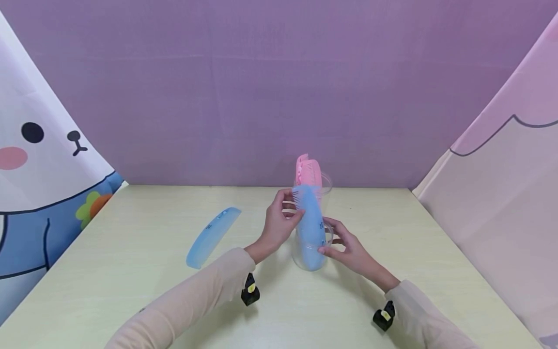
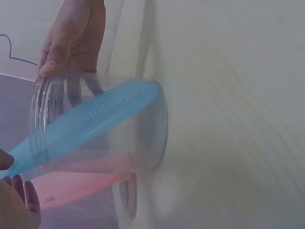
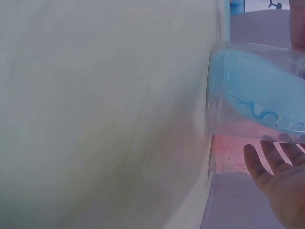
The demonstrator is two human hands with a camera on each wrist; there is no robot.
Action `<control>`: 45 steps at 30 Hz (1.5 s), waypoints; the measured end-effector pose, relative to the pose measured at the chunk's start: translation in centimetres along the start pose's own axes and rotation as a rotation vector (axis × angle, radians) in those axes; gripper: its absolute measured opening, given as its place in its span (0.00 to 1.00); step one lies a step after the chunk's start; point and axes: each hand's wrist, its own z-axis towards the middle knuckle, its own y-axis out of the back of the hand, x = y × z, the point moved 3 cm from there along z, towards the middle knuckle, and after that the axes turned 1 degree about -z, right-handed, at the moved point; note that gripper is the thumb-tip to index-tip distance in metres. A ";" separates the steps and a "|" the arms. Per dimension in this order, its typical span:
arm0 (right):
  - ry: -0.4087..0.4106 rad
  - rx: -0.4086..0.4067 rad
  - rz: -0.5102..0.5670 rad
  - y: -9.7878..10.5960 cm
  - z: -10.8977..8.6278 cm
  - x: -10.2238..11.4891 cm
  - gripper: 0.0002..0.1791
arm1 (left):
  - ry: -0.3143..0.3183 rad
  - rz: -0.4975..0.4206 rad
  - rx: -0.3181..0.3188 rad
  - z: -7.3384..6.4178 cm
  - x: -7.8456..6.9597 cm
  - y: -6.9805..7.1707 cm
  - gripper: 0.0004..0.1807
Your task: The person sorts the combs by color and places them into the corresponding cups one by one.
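A blue comb stands tilted inside a clear plastic jar, its lower end down at the jar's base and its upper part above the rim. My left hand pinches the comb near its upper end, thumb in front and fingers behind. Around the jar's rim, my right hand grips with the thumb at the front and fingers on the far side. In the left wrist view the right thumb lies along the rim. Just behind stands a second clear jar with pink combs in it, partly hidden by the blue comb.
Another blue comb lies flat on the pale wooden table, left of the jars. A purple cloth hangs at the table's back edge, with printed cloths along both sides.
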 end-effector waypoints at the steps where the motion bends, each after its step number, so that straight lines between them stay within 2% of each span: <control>1: 0.000 -0.001 0.001 0.0 0.0 0.0 0.36 | 0.001 -0.002 0.000 0.2 0.4 0.0 0.24; 6: -0.001 -0.003 0.004 0.0 -0.1 0.2 0.37 | -0.002 0.001 0.002 0.8 2.7 -0.2 0.25; 14: -0.001 -0.003 0.001 0.0 -0.1 0.5 0.37 | 0.015 0.022 0.049 0.7 3.6 0.2 0.24; 19: 0.004 -0.002 0.005 0.0 -0.1 0.5 0.37 | 0.049 0.004 0.081 0.4 3.3 0.8 0.25; 25: 0.008 -0.005 0.000 0.0 -0.1 0.5 0.37 | 0.038 -0.019 0.124 -0.3 1.3 2.1 0.25; 29: 0.013 -0.008 -0.001 0.1 -0.1 0.5 0.37 | 0.007 0.042 0.122 -0.3 2.8 3.1 0.25; 32: 0.012 -0.009 0.000 0.1 -0.1 0.5 0.37 | 0.006 0.108 0.114 -0.2 4.5 4.0 0.24; 35: 0.010 -0.008 0.001 0.1 -0.1 0.5 0.37 | 0.027 0.150 0.117 -0.4 5.4 5.0 0.23; 37: 0.011 -0.006 0.002 0.1 -0.1 0.5 0.37 | 0.043 0.189 0.130 -0.8 4.9 5.6 0.23; 42: 0.018 -0.005 0.006 0.0 -0.1 0.5 0.37 | 0.068 0.296 0.178 -1.2 6.1 7.7 0.25; 44: 0.018 -0.007 0.004 0.1 -0.1 0.5 0.37 | 0.066 0.341 0.193 -1.2 7.5 8.5 0.26; 45: 0.017 -0.008 0.003 0.1 -0.1 0.5 0.37 | 0.070 0.363 0.200 -1.2 7.6 8.9 0.26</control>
